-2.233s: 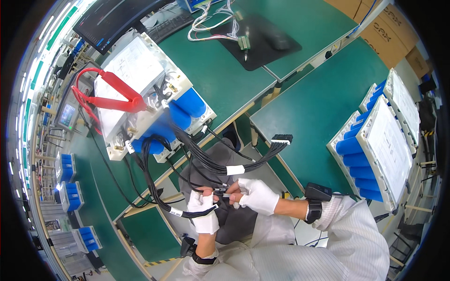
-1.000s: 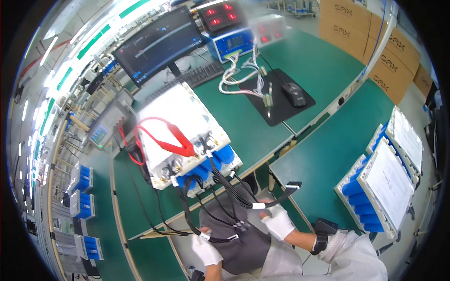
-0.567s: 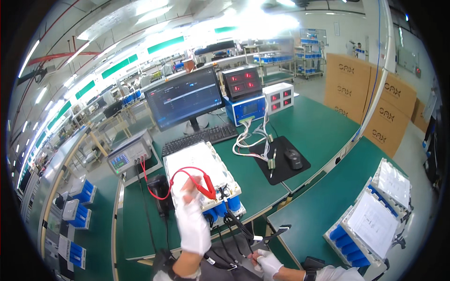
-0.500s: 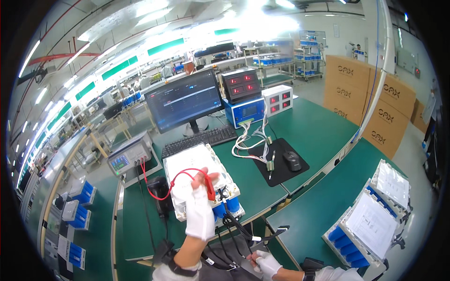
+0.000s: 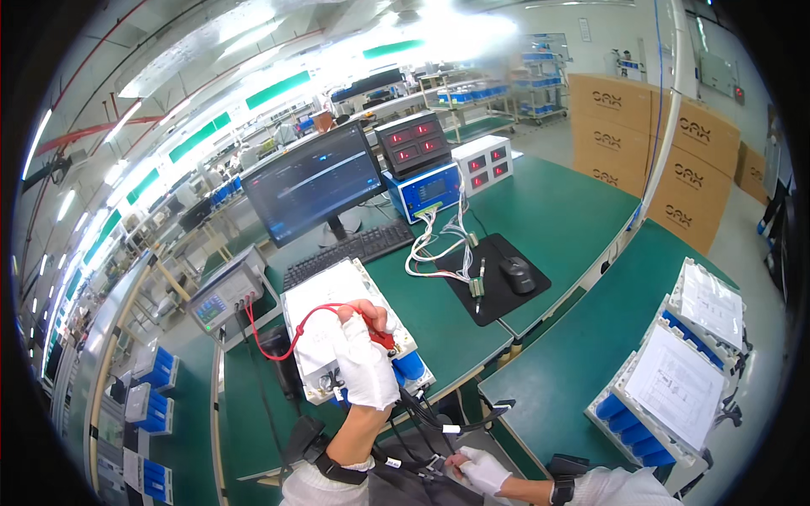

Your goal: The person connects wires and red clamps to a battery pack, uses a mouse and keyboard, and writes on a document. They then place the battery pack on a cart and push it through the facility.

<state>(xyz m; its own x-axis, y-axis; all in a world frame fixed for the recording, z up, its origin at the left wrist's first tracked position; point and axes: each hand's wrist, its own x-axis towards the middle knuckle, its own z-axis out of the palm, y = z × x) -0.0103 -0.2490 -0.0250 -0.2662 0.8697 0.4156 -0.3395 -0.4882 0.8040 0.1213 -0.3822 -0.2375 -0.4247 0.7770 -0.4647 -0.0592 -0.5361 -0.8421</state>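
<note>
A battery pack [image 5: 319, 304] with a white top and blue cells sits on the green bench in front of me. My left hand [image 5: 364, 363], in a white glove with bare fingertips, closes on a red clip [image 5: 381, 338] over the pack's right edge. From that clip a red lead [image 5: 283, 357] loops left to a bench meter [image 5: 221, 302]. Black cables [image 5: 422, 411] hang from the pack's near side toward my lap. Low at the bench's front, my gloved right hand [image 5: 483, 470] pinches a black cable near its end; the fingers partly hide it.
Behind the pack are a keyboard [image 5: 346, 253], a monitor [image 5: 316, 187] and a blue tester [image 5: 425, 193] with white wires [image 5: 419, 250]. A mouse [image 5: 517, 275] rests on a black pad. More battery packs [image 5: 666, 388] stand on the right bench, with cartons [image 5: 688, 173] beyond.
My left hand has shifted slightly right and curled more tightly round the red clip, which has turned and come lower over the pack's edge. My right hand stays low by the cables. The view has shifted slightly.
</note>
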